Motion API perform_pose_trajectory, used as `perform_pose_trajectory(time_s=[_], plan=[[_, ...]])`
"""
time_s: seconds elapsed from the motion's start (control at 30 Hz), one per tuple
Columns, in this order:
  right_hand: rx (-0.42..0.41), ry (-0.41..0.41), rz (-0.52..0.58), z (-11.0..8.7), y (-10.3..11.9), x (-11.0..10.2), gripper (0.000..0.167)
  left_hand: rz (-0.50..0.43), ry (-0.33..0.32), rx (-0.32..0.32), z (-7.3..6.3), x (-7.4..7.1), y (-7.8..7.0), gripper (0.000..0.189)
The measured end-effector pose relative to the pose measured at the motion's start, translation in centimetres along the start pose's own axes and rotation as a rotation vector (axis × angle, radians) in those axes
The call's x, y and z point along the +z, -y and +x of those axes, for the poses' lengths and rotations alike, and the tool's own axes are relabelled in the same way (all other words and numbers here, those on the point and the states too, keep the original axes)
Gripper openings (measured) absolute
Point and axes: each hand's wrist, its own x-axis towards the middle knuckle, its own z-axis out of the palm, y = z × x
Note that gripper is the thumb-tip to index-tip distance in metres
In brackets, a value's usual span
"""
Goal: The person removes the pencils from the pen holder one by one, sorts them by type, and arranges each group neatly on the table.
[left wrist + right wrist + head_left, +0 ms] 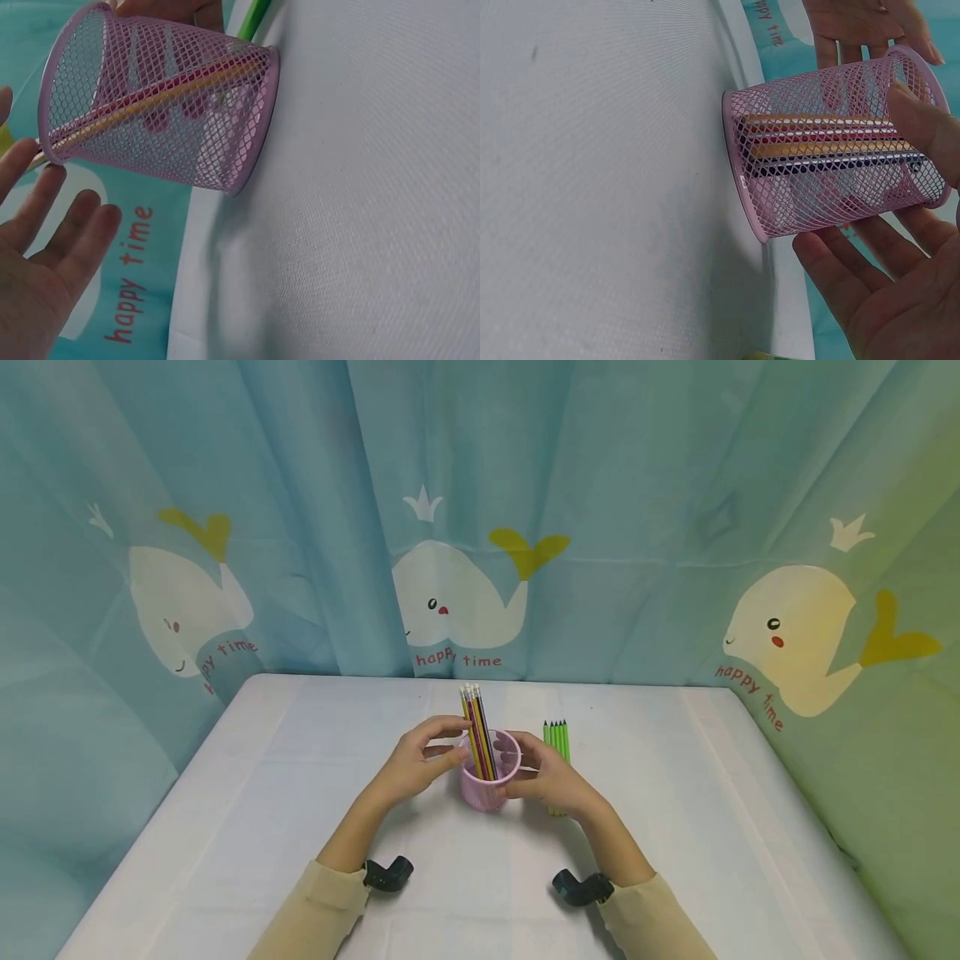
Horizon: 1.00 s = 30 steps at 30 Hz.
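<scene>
A pink mesh pencil cup (482, 795) stands near the middle of the table. Several striped pencils (480, 735) in yellow, red and dark colours lean inside it, with their eraser ends up. My right hand (553, 777) grips the cup from the right, its thumb (922, 131) on the near side by the rim and the fingers round the far side. On the left, my left hand (416, 760) is held beside the rim and the pencils. Its fingers (79, 232) are spread and loosely extended.
Several green pencils (557, 739) lie side by side on the white table (300, 827), partly hidden behind my right hand. A blue-green curtain (637, 485) with whale prints hangs behind the table and along its sides. Black wrist devices (388, 874) sit at both cuffs.
</scene>
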Motion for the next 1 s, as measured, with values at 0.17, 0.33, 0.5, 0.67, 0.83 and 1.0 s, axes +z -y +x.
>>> perform_pose_trajectory(time_s=[0.17, 0.33, 0.5, 0.67, 0.83, 1.0], plan=[[-0.006, 0.003, 0.002, 0.0, 0.1, 0.0, 0.077, 0.009, 0.010, 0.012, 0.1, 0.1, 0.1, 0.042], [0.001, -0.001, 0.000, 0.1, 0.1, 0.0, 0.078, 0.010, -0.021, 0.019, 0.0, 0.0, -0.1, 0.040], [0.013, -0.005, 0.003, 0.0, 0.1, 0.1, 0.080, 0.002, -0.043, 0.017, -0.1, -0.3, -0.6, 0.039], [0.020, -0.008, -0.014, 0.1, -0.1, 0.2, 0.079, 0.003, -0.070, 0.025, -0.2, -0.7, -1.1, 0.039], [0.017, -0.014, -0.019, 0.1, -0.3, 0.1, 0.078, -0.003, -0.097, 0.045, -0.3, -1.1, -1.7, 0.040], [0.018, -0.017, -0.019, 0.0, -0.2, 0.1, 0.078, -0.011, -0.138, 0.078, -0.3, -1.3, -2.5, 0.039]])
